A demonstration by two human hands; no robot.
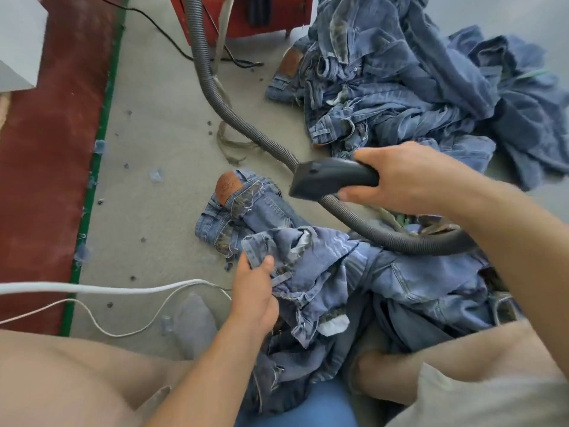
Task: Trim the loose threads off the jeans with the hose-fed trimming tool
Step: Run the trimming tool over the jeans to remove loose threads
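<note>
The right hand [409, 177] grips the trimming tool [332, 178] above bare floor [160, 124]. The left hand [255, 288] pinches the jeans [400, 282] at their waistband edge; a denim pile [415, 78] crowds the far right.

Both hands [255, 291] [409, 177] curled, gripping

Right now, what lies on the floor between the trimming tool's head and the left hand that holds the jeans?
In the head view, a folded pair of jeans with a brown patch lies between the trimming tool and the left hand.
</note>
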